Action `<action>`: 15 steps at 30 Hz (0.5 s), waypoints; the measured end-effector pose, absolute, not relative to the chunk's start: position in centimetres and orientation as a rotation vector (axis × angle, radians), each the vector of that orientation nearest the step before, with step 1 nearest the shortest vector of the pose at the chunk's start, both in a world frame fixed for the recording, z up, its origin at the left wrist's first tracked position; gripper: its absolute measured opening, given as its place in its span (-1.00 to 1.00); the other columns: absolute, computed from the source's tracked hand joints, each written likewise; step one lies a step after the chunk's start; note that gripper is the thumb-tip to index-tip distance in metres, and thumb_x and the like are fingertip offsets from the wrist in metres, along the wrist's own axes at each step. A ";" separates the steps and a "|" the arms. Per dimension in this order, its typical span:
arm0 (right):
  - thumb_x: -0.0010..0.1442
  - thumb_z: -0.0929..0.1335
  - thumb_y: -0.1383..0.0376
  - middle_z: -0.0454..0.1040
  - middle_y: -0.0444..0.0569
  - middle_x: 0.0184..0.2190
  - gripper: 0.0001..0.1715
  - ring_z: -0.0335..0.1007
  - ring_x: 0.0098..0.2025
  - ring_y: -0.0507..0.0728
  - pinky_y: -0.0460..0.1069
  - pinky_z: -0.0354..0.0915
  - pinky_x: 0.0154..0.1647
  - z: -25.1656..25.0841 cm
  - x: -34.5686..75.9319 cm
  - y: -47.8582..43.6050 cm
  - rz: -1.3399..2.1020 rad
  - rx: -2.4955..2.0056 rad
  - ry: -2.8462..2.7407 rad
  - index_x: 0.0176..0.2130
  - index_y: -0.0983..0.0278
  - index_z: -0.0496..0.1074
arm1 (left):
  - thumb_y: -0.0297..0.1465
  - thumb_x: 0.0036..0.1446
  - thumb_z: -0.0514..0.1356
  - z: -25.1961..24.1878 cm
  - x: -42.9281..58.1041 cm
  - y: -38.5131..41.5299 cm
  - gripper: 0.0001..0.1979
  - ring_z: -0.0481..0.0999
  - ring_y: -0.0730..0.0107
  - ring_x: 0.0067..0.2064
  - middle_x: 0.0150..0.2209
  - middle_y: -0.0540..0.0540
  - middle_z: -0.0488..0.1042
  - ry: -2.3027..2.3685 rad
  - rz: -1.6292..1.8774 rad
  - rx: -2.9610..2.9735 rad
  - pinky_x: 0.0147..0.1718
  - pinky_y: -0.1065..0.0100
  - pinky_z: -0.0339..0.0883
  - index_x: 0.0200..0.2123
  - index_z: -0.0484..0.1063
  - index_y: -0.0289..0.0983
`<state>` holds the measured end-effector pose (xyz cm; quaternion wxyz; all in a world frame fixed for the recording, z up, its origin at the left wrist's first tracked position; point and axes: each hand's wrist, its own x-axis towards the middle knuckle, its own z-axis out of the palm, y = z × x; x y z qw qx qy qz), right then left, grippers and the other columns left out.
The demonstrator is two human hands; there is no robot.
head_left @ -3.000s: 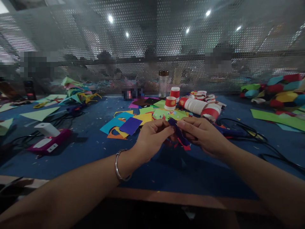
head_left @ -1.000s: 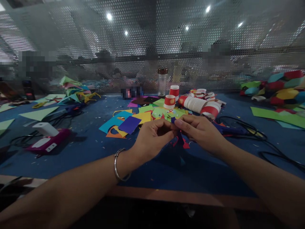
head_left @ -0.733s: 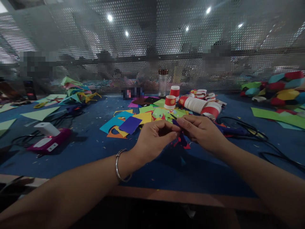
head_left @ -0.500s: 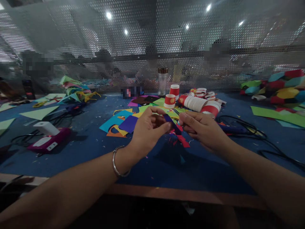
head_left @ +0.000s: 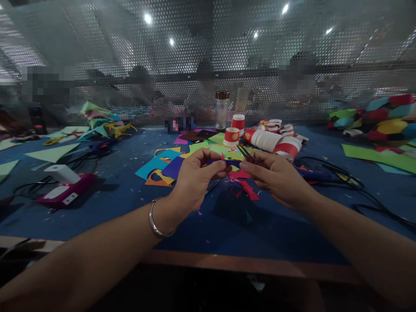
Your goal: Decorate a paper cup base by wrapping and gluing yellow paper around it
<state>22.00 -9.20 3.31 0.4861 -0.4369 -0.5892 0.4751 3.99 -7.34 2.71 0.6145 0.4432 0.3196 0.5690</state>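
My left hand [head_left: 195, 175] pinches one end of a dark purple paper strip [head_left: 233, 163] between thumb and fingertips. The strip now lies nearly level between both hands. At its other end my right hand [head_left: 273, 173] is closed, thumb against fingers, touching the strip. A slim, dark two-pronged tool, seemingly tweezers [head_left: 247, 155], juts up and left from the same hand. Red paper scraps [head_left: 248, 190] lie on the blue tabletop just below the hands. Cut blue paper [head_left: 154, 164] and a purple sheet [head_left: 173, 168] are left of my left hand.
Red-and-white paper cups [head_left: 232, 137] and a stack of cups [head_left: 268, 141] stand or lie behind the hands, near a clear bottle [head_left: 222, 112]. A magenta power strip [head_left: 66, 190] with a white plug is at left. Black cable [head_left: 367, 197] loops at right.
The purple strip has swung from slanting down to nearly level. My left fingers have closed on its end, and the right hand's tool shows more, its prongs visible.
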 end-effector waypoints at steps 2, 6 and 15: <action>-0.01 0.61 -0.05 0.18 -0.33 -0.60 -0.45 -0.12 -0.64 -0.14 -0.09 -0.23 -0.67 3.2 22.1 -9.0 1.132 -1.065 -1.460 -0.37 0.27 0.40 | -0.57 -0.07 0.38 2.7 3.9 -7.3 -0.80 0.62 0.46 -0.43 -0.48 0.07 0.50 0.743 1.238 1.021 -0.38 0.43 0.50 -0.41 0.40 -0.30; 0.07 0.59 0.02 0.16 -0.33 -0.60 -0.53 -0.09 -0.63 -0.12 -0.09 -0.20 -0.66 3.3 22.5 -8.9 1.069 -1.081 -1.543 -0.37 0.28 0.41 | -0.55 -0.08 0.41 2.4 3.6 -7.2 -0.82 0.57 0.54 -0.45 -0.45 0.07 0.53 0.746 1.022 1.097 -0.32 0.41 0.49 -0.38 0.50 -0.33; 0.05 0.54 -0.19 0.08 -0.34 -0.62 -0.39 -0.16 -0.62 -0.11 -0.09 -0.25 -0.65 3.8 22.4 -9.3 1.085 -1.098 -1.592 -0.39 0.26 0.40 | -0.41 -0.03 0.45 2.1 3.2 -7.0 -0.86 0.50 0.53 -0.42 -0.48 0.01 0.55 0.749 1.040 1.255 -0.32 0.43 0.37 -0.47 0.56 -0.30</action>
